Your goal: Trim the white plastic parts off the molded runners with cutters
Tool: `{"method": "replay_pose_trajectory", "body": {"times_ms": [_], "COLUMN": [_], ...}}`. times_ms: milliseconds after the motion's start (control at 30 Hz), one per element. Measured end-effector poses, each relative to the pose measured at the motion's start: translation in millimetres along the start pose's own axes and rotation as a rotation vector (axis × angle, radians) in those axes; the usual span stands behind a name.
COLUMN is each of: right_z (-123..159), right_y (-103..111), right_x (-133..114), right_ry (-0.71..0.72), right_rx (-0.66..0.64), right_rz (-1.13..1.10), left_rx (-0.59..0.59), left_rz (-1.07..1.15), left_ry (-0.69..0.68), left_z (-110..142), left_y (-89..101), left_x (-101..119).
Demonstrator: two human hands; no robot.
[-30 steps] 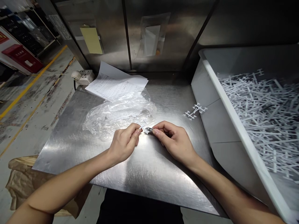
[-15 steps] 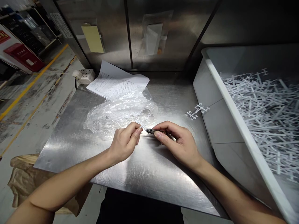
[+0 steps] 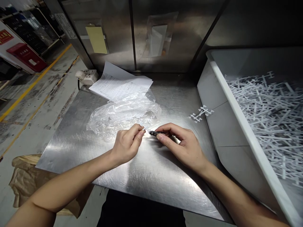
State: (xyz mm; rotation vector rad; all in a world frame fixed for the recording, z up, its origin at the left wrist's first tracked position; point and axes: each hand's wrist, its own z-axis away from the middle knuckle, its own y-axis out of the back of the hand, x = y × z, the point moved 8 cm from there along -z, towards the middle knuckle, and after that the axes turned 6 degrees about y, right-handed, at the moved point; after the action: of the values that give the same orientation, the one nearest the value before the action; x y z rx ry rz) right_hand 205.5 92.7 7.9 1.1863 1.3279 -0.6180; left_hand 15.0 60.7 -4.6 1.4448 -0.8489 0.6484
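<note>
My left hand [image 3: 127, 143] pinches a small white plastic sprue piece [image 3: 144, 128] between thumb and forefinger, over the metal table. My right hand [image 3: 181, 143] is closed around small dark-headed nippers [image 3: 154, 133]; the palm and fingers hide their handles. The nippers' tip points left, at or very near the white piece; whether the two touch I cannot tell. Just behind both hands lies a crumpled clear plastic bag [image 3: 123, 116] with small white parts about its right end. Another branched white sprue [image 3: 201, 113] lies on the table to the right.
A large grey bin [image 3: 222, 126] full of white sprues stands at the right. Printed sheets [image 3: 118, 82] and a power strip [image 3: 88, 77] are at the table's back, before a metal panel [image 3: 118, 19]. Brown paper [image 3: 26, 179] lies low at the left.
The nippers have drawn slightly right from the white piece, and more of their head shows. My left hand has barely moved. The whole view has shifted slightly.
</note>
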Motion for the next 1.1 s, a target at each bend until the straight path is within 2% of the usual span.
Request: {"method": "replay_pose_trajectory", "body": {"times_ms": [133,367,600,733,833,1033,1100], "right_z": [0,7,8,6,5,1,-1], "right_y": [-6,-14,-14,-6,3,12,15], "right_x": [7,15,13,9,5,15,20], "right_ry": [-0.070,-0.193,-0.192,-0.124,-0.044,0.012,0.013], "right_rx": [-0.019,0.023,0.047,0.118,0.193,0.302,0.340], "right_rz": [-0.067,-0.221,-0.268,-0.294,-0.246,-0.168,-0.155], "left_rx": [-0.014,-0.072,-0.091,-0.089,-0.065,0.078,0.125], "left_rz": [-0.012,-0.066,-0.050,0.012,0.094,0.107,0.096], "left_ry": [0.027,0.096,0.112,0.106,0.039,-0.282,-0.343], "left_z": [-1,-4,-5,-5,-2,8,11], "left_y": [-0.4,-2.1,-2.7,-2.9,-3.3,8.7,14.1], "left_x": [-1,-3,-3,-4,0,27,33]}}
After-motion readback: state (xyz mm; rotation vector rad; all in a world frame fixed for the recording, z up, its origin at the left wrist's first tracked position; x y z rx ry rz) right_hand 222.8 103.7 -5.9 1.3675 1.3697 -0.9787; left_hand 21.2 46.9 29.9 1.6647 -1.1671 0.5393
